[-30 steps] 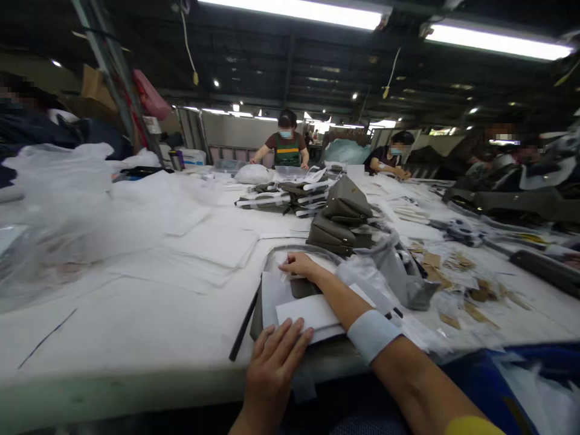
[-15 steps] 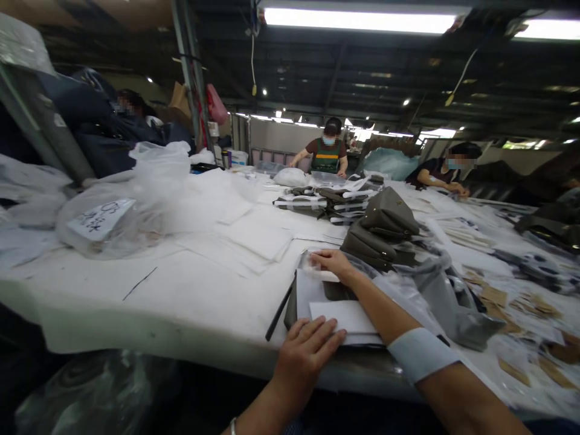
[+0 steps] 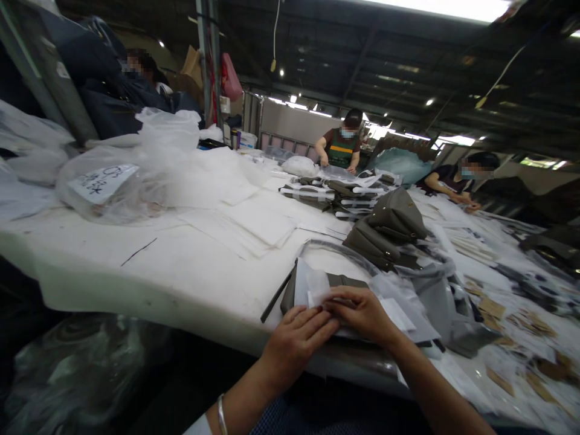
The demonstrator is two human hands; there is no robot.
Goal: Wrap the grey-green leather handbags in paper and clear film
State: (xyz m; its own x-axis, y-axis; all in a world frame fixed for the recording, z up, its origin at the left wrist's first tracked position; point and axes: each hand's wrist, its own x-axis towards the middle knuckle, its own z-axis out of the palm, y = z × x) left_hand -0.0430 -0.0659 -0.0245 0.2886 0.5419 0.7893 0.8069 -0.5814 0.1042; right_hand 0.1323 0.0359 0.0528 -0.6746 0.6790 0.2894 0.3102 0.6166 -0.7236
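Observation:
An olive-grey leather bag (image 3: pixel 348 280) lies at the table's front edge, partly covered by white wrapping sheets. A curved handle wrapped in translucent film (image 3: pixel 335 243) arches behind it, and a dark strap (image 3: pixel 276 298) sticks out to the left. My left hand (image 3: pixel 296 338) rests flat on the near left part of the bag, fingers stretched out. Close beside it, my right hand (image 3: pixel 360 311) is closed, pinching a small white sheet (image 3: pixel 318 285) over the bag; its fingertips almost meet those of my left hand. The bag's near side is hidden by my hands.
Behind stand more olive-grey bags (image 3: pixel 392 223) and a pile of wrapped ones (image 3: pixel 333 193). White sheets (image 3: pixel 258 220) and a labelled plastic bag (image 3: pixel 113 184) lie left. A grey bag (image 3: pixel 453 314) and brown pieces (image 3: pixel 493 308) are right. Co-workers (image 3: pixel 342 145) sit across.
My right hand has come down and nearer, from the bag's far edge to beside my left hand, bringing the white sheet along. The handle is now uncovered. The head view has tilted.

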